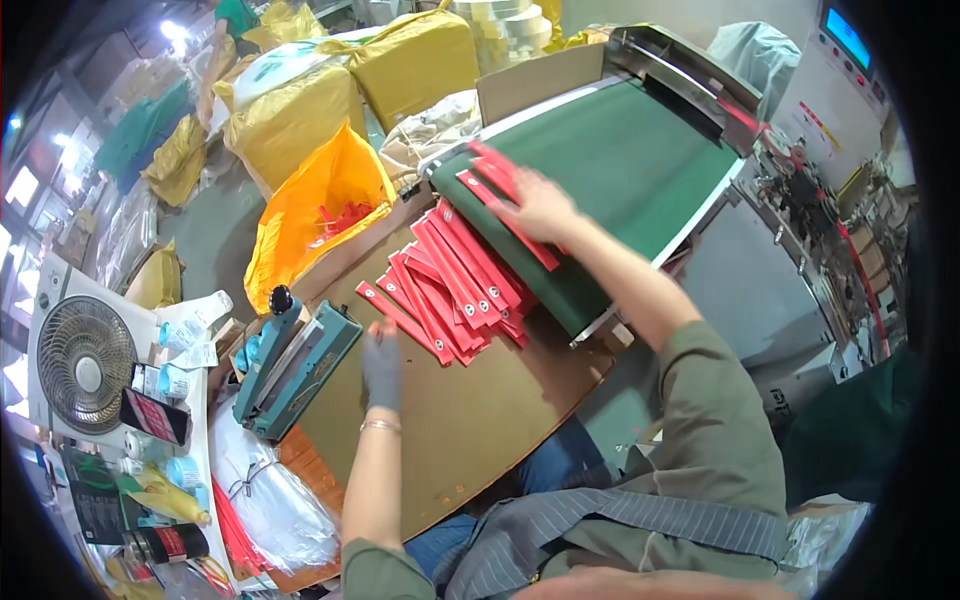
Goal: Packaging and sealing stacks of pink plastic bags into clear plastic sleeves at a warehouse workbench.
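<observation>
My right hand (543,207), bare and slightly blurred, is closed over flat red strips (478,190) on the near left part of a green conveyor belt (630,150). The strips stick out on both sides of my palm. My left hand (382,370), in a grey glove with bare fingertips, is over the brown tabletop (430,430). Its fingers are stretched out and hold nothing that I can see. They are nearest to the left end of a loose, overlapping pile of red strips (440,285) lying beside the belt.
An orange bag (290,235) with red pieces inside stands beyond the table's left side. A teal hand-lever sealer (300,370) sits left of my gloved hand. Farther left are a fan (88,362), a phone (155,416) and clear plastic bags (270,490). Yellow wrapped bundles (415,65) are behind.
</observation>
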`<state>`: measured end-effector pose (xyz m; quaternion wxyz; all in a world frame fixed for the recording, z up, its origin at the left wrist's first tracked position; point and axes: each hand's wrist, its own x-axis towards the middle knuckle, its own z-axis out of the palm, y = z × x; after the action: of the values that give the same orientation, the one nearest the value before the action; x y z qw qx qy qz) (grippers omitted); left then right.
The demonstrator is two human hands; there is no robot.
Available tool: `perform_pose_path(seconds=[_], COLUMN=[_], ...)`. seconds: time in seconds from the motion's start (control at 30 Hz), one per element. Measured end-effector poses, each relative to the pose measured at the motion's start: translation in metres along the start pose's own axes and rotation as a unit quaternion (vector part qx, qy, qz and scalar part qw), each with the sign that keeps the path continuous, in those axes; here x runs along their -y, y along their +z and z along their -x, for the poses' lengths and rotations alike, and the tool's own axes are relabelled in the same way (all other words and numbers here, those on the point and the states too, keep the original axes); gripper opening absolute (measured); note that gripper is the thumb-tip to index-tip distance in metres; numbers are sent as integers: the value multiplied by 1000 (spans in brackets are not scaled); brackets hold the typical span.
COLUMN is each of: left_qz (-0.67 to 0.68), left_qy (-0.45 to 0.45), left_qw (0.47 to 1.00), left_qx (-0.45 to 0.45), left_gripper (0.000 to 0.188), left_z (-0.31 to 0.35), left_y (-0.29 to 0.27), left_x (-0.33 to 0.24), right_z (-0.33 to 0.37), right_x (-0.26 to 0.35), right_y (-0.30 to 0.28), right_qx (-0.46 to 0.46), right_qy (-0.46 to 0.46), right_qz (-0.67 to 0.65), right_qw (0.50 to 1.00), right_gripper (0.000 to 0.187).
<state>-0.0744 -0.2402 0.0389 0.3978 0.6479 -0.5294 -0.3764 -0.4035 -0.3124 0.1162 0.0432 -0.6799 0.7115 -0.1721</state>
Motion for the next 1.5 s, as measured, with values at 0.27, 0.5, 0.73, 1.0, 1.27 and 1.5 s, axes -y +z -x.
perform_pose_path(seconds=[0.27,0.5,0.73,1.0,1.27,1.5], left_qz=[1,46,316,366,401,338], left_qy=[47,-58,-59,-98,-157,157], left_qw=[996,996,947,926,896,926], left_qx=[-75,-52,-12,-7,108,66], left_gripper=[67,84,67,48,47,73], left_z=[-43,-17,-20,3,6,61], left_y=[82,62,47,34,7,-74], left_x=[20,-6,19,9,17,-58], right_z=[13,9,35,29,84,121], right_x=[115,101,137,98,154,216], right_y=[101,104,95,77,110,36], right_qx=[3,10,226,165,308,135], right_qy=[90,202,127,253,218,-59], right_qz=[-71,-172,-172,-264,-572,-759], right_qw=[993,964,950,916,728,634], right_gripper=[102,91,103,98,65,52])
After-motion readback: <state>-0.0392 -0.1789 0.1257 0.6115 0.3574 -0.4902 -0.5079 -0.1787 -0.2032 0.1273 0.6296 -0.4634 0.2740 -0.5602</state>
